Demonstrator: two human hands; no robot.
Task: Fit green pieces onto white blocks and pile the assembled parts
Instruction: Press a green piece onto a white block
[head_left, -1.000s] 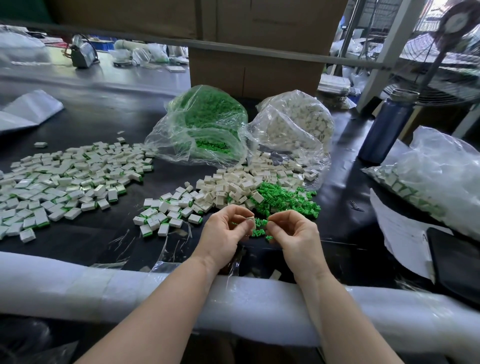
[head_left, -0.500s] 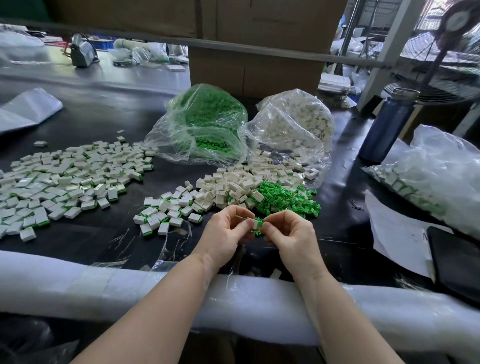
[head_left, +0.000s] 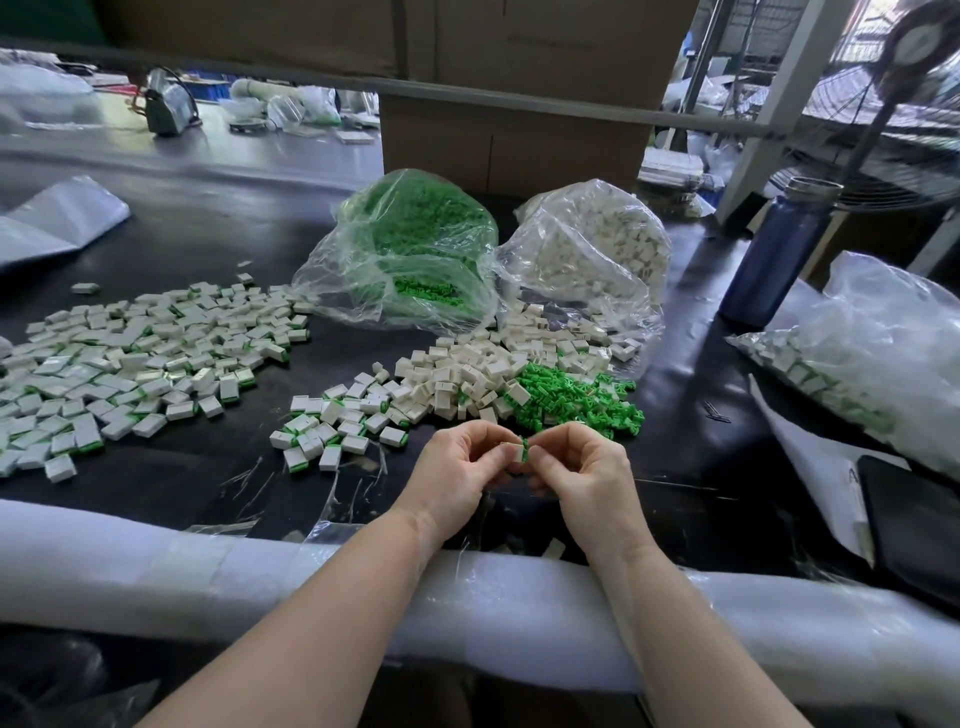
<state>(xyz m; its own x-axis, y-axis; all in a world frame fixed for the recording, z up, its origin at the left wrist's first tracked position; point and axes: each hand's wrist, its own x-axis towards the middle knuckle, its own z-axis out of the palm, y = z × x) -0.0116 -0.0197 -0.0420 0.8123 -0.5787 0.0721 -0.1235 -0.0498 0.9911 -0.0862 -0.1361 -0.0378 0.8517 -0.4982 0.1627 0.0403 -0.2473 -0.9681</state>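
My left hand (head_left: 457, 470) pinches a small white block (head_left: 514, 451) near the table's front edge. My right hand (head_left: 584, 470) pinches a green piece (head_left: 525, 450) against that block's right side. Just beyond the hands lie a heap of loose green pieces (head_left: 576, 397) and a heap of bare white blocks (head_left: 467, 371). A small cluster of assembled parts (head_left: 332, 428) lies to the left of the hands, and a wide pile of assembled parts (head_left: 140, 358) covers the left of the black table (head_left: 182, 483).
A clear bag of green pieces (head_left: 410, 249) and a clear bag of white blocks (head_left: 602, 249) stand behind the heaps. A blue bottle (head_left: 779, 249) and a bag of parts (head_left: 872, 358) are at the right. White foam padding (head_left: 156, 571) lines the front edge.
The hands have come closer together and lifted slightly. The green piece, held apart a second ago, now sits against the white block between the fingertips.
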